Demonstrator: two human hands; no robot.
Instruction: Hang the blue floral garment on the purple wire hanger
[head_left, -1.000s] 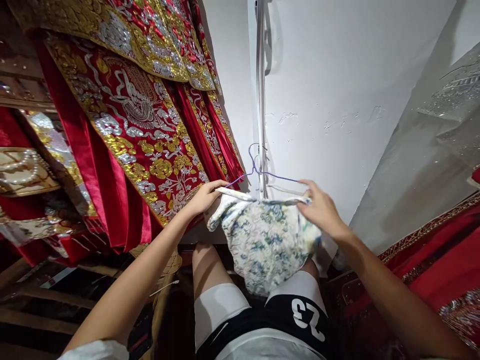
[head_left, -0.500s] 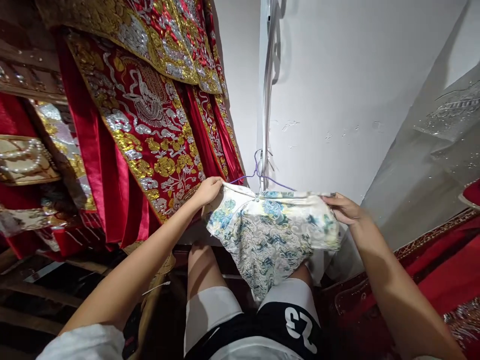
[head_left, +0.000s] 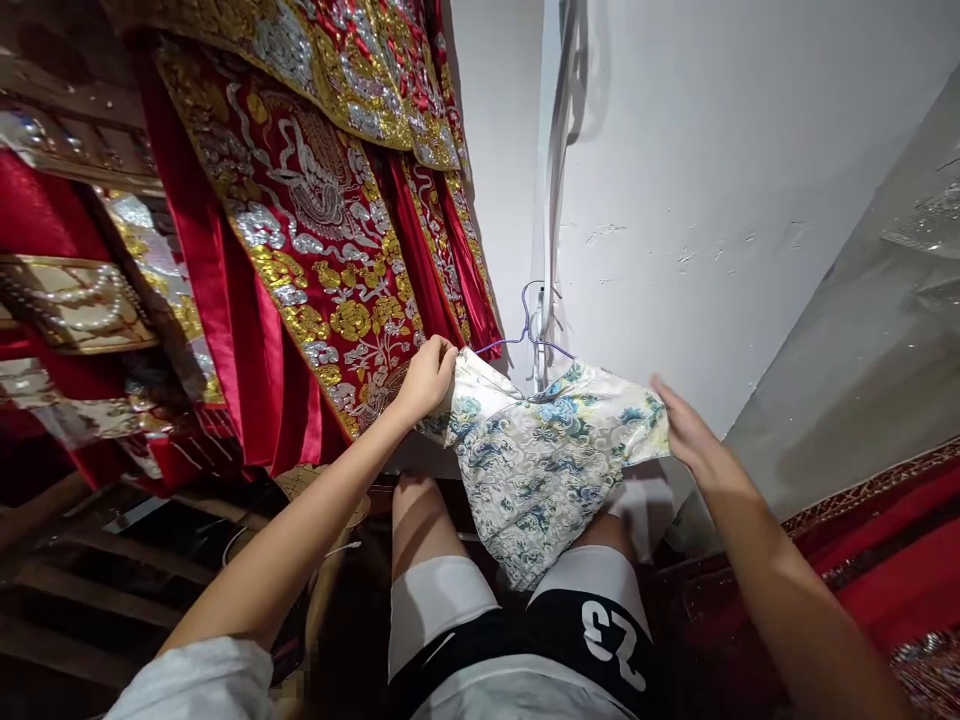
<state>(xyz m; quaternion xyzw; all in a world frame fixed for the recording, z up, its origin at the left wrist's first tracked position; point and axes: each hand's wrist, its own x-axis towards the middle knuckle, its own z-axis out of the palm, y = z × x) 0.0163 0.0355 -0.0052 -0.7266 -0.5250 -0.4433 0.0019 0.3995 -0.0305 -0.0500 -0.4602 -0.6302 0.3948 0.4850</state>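
Change shows mostly on the right side. On the left, our left hand (head_left: 427,375) is as before, fingers closed in a pinch on the left shoulder of the floral garment (head_left: 540,460), right beside the red robes (head_left: 315,230) with their gold and silver embroidery. The garment now hangs spread on the purple wire hanger (head_left: 525,335), its collar up at the hook, where half a second ago it was pulled flat between both hands. Our right hand (head_left: 686,435) has let go of the right shoulder. It is open, fingers stretched out together, fingertips at the sleeve's edge; whether they touch the cloth we cannot tell.

The hanger is the one holder here, and it carries only the floral garment, whose hem drops over our black-and-white shorts (head_left: 607,635) marked 23. The hook sits against the pale pipe (head_left: 559,150) running up the white wall (head_left: 712,150); what it catches on we cannot make out.

Most of the hanger's wire is hidden under the cloth. Far left, a pearl-trimmed piece (head_left: 75,300) is cut off by the frame. At the right, a clear plastic sheet (head_left: 862,330) blurs what lies behind it, and red cloth (head_left: 885,560) below it runs out of view.
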